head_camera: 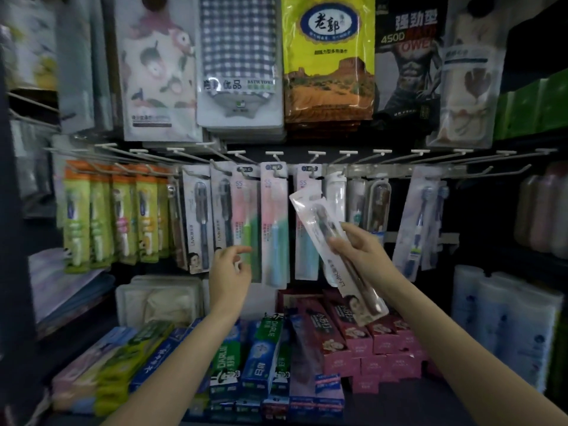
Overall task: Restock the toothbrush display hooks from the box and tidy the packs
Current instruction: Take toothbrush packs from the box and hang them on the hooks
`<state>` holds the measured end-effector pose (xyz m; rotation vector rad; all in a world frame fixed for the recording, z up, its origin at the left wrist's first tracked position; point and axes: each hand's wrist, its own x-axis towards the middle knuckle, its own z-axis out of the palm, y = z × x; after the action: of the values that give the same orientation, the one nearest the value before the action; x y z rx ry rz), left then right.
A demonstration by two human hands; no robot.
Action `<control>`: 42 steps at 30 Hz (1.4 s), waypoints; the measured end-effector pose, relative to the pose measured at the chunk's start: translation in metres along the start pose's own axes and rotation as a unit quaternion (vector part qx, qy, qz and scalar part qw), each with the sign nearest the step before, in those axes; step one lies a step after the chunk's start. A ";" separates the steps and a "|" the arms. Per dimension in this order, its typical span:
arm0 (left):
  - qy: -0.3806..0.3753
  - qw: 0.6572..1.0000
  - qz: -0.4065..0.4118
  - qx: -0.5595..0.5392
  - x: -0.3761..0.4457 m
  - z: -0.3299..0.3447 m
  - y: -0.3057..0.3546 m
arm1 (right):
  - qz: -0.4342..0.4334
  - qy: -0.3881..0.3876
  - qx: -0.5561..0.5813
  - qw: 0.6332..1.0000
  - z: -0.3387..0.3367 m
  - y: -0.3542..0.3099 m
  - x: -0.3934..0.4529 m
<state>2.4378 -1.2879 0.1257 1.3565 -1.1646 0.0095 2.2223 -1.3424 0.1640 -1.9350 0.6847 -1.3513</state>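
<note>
Small print on hanging toothbrush packs [274,222] blurred, unreadable.

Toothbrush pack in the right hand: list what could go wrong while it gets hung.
1. The right hand grips the toothbrush pack near its middle and tilted, so its top could miss a hook.
2. The pack's top overlaps the hanging pink pack; pushing in may knock it askew.
3. The left hand hovers open by the blue-green pack and could bump it.
</note>
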 end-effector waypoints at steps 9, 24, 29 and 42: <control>0.029 0.998 -0.027 0.058 0.008 -0.089 -0.060 | 0.033 -0.098 -0.114 0.988 0.122 -0.045 0.057; 0.026 0.997 -0.063 0.032 0.004 -0.131 -0.106 | 0.127 0.039 0.002 0.991 0.218 -0.061 0.100; 0.017 0.997 -0.063 0.045 0.000 -0.127 -0.111 | 0.162 0.005 -0.067 0.984 0.217 -0.052 0.083; -0.173 0.978 0.116 0.018 -0.166 0.014 -0.044 | 0.190 -0.037 -0.352 0.916 -0.034 0.028 -0.159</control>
<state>2.3753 -1.2127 -0.0158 1.2782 -1.6191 -0.0386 2.1372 -1.2504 0.0562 -2.1972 1.5787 -0.8328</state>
